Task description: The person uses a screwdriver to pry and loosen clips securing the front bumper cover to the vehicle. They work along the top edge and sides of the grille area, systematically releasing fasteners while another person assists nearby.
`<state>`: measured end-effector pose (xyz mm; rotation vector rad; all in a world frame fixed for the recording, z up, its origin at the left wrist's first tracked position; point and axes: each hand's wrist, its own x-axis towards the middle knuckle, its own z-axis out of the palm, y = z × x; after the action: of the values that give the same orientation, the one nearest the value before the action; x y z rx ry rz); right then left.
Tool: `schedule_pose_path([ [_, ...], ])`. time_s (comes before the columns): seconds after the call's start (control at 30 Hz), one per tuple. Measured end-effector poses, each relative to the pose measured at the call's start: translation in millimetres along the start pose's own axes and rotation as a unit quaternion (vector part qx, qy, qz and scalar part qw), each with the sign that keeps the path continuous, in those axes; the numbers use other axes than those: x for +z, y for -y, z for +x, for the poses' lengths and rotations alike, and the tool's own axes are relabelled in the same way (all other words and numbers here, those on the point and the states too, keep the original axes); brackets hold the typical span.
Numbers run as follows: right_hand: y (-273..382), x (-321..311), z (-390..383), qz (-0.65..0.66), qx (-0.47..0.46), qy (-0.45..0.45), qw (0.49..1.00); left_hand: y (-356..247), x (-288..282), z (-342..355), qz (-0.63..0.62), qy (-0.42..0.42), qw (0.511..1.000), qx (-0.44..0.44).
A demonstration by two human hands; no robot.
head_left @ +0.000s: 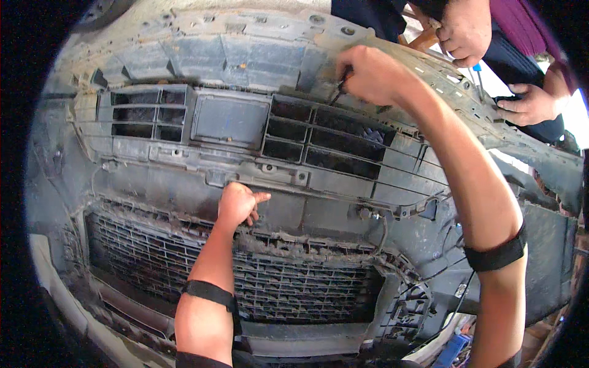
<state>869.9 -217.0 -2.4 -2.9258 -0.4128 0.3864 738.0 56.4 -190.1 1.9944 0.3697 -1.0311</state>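
Observation:
The back of a large, dusty car bumper (245, 52) fills the view, with slatted openings and a mesh grille (294, 276). Near its middle, my left hand (238, 205) rests on the plastic below the central ledge, thumb pointing right and fingers apart, holding nothing I can see. Farther up and to the right, my right hand (371, 76) is closed around a dark-handled screwdriver (347, 76). The tool's thin shaft points down and left, toward the upper edge of the right slatted opening (343, 135). Its tip is hard to make out.
Another person's hands (466, 30) are at the far right edge of the bumper, beside a blue-handled tool (477, 67). A thin dark cable (460, 300) hangs at the lower right, above a blue object (453, 351). Part of a tyre (101, 13) shows at the upper left.

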Motion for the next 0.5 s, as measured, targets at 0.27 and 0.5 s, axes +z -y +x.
schedule_pose_path([
  [0.27, -8, 5, 15, -0.15, 0.025, 0.0, 0.988, 1, -2, -1, 0.034, 0.007, 0.999, 0.003],
  [0.5, -11, -5, 9, -0.133, -0.038, 0.004, 0.99, 5, -1, 0, 0.023, -0.001, 0.999, 0.024],
])
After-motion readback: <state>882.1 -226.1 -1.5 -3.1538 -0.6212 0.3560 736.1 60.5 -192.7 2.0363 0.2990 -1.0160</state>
